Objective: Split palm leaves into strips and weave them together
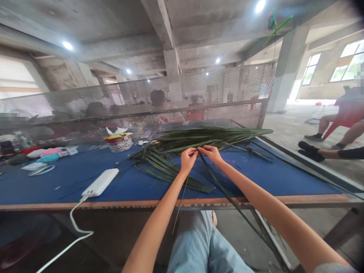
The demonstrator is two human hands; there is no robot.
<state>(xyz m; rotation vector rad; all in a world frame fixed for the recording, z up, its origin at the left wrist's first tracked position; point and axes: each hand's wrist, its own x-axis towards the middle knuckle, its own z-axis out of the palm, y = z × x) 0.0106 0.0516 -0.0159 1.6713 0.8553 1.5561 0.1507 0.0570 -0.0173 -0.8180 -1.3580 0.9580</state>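
Observation:
Both my hands meet above the blue table, thumbs and fingertips pinched close together on a long green leaf strip [214, 176]. My left hand [188, 159] grips it from the left, and my right hand [212, 153] from the right. From between them the strip runs down over the table edge and past my right forearm. A thinner strand [182, 201] hangs below my left hand. Just behind the hands lies a thick pile of long green leaves [227, 133]. More leaves [165, 167] fan out to the left. My fingers hide the part of the strip being worked.
On the blue table [136, 193] lies a white power bank [102, 182] with its cable hanging over the front edge. A patterned tub [121, 144] stands farther back, coloured bundles [51, 155] at left. A perforated metal screen [199, 100] borders the back; people sit beyond and at right.

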